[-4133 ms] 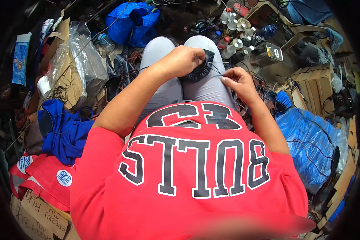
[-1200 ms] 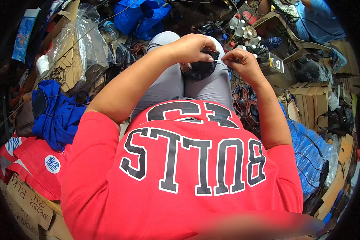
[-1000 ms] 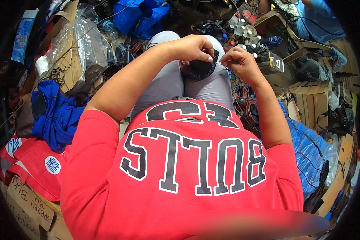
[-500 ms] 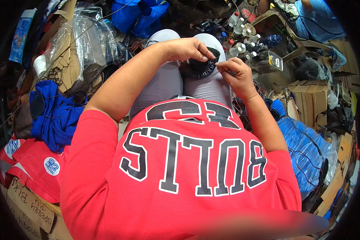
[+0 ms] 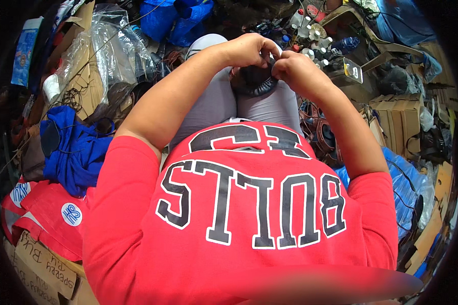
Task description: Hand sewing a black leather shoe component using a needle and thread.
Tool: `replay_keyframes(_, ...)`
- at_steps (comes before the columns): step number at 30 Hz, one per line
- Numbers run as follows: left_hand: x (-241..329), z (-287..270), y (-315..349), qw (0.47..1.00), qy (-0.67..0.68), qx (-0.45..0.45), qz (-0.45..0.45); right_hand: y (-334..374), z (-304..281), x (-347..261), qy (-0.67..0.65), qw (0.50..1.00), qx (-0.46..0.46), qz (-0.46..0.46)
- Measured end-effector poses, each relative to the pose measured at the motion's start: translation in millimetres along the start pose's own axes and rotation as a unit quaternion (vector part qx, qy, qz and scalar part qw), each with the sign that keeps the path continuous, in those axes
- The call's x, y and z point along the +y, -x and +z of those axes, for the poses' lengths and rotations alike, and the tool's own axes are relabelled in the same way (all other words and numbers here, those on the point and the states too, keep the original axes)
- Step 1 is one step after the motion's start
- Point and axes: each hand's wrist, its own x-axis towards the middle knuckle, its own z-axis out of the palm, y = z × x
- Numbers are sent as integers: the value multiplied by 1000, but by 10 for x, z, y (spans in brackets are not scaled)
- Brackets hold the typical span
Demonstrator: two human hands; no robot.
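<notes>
A dark round ribbed part (image 5: 256, 83) rests on my lap, on grey trousers. My left hand (image 5: 250, 50) curls over its top left rim and grips it. My right hand (image 5: 295, 72) presses against its right side with the fingers pinched together at the rim; what they pinch is too small to tell. Both hands meet over the part and hide most of it. My red shirt with large dark letters fills the lower half of the view.
Clear plastic bags (image 5: 104, 48) and cardboard (image 5: 89, 91) lie at left, with a blue cloth (image 5: 74, 150) and red bags (image 5: 46, 213) below. Blue bags (image 5: 173, 20) sit ahead. Small bottles (image 5: 310, 35), cardboard boxes (image 5: 396, 112) and a blue sack (image 5: 407, 188) crowd the right.
My right hand has closed in on the dark part until it touches the left hand. Earlier it was held apart, pulling a thin wire from the part.
</notes>
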Motion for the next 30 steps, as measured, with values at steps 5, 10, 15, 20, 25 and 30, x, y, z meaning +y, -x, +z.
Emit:
replay_keyframes(5,-114,154,196,936,-202,278,73,198,171,308,-486,860,25,153)
replay_keyframes(10,108,0,888,971,-180,93,-130,370,402,288,-332,937,48,93)
replay_keyframes(15,59,-239,926,940,-232,229,-97,180,686,546,-546,744,325,205)
replay_keyframes(20,424,147,505,808,534,247,21,57,435,212,-903,343,234,114)
replay_keyframes(25,-228,63,577,751,646,116,68,365,464,177,-884,408,181,138)
replay_keyframes(30,-181,-351,813,912,283,289,-71,938,489,708,-748,607,102,246)
